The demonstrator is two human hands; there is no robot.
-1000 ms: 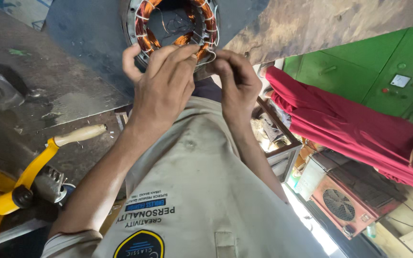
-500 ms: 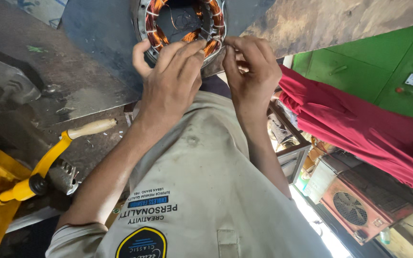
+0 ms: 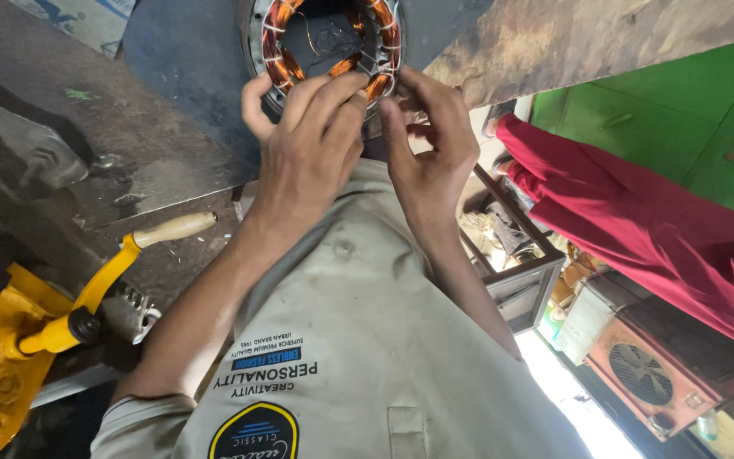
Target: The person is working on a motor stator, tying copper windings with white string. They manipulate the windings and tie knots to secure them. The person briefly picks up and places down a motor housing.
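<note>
- The round metal motor stator wound with copper-coloured wire coils (image 3: pixel 326 42) lies flat at the near edge of the dark, worn metal surface (image 3: pixel 172 119), its open bore facing up; the top of the ring is cut off by the frame.
- The left hand (image 3: pixel 312 153) lies over the ring's near left rim, thumb hooked round the outside, fingers curled onto the coils: a closed grip on the stator.
- The right hand (image 3: pixel 431 149) sits just beside it at the near right rim, fingertips pinched together at the coil edge; what they pinch is too small to tell, perhaps a wire or a tie.
- The stator lies straight ahead of both hands, which meet at its near edge; neither is clearly nearer.
- A yellow crank handle with a pale wooden knob (image 3: pixel 129 255) stands well apart to the left.
</note>
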